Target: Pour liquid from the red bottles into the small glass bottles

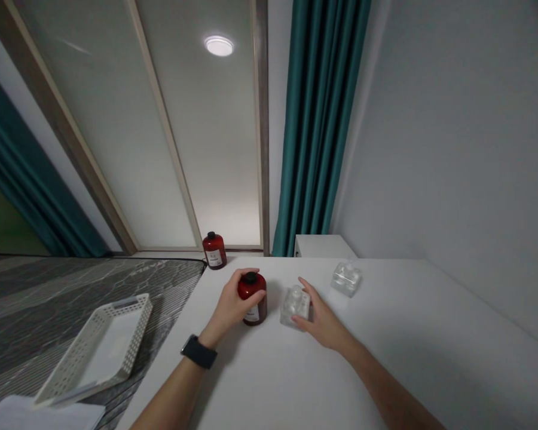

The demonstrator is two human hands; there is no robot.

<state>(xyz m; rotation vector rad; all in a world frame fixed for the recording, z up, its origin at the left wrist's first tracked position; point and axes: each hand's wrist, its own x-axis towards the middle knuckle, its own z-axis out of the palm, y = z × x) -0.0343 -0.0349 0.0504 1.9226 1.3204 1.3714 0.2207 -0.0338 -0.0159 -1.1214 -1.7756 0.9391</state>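
My left hand [234,300], with a dark watch on its wrist, is wrapped round a dark red bottle [257,312] with a black cap and a pale label. The bottle stands upright on the white table [269,382]. To its right, my right hand [321,319] grips a clear, square glass bottle [292,306] from the right side, thumb in front and fingers behind. A second red bottle [214,251] stands at the table's far left corner. Farther right and back is another clear glass bottle [346,279], apart from both hands.
Left of the table, a white perforated basket [137,340] lies on a grey striped cover [18,316], with white paper [45,415] by it. A white cabinet [325,245] stands behind the table. Teal curtains [323,119], a frosted sliding door [224,149] and a wall surround it.
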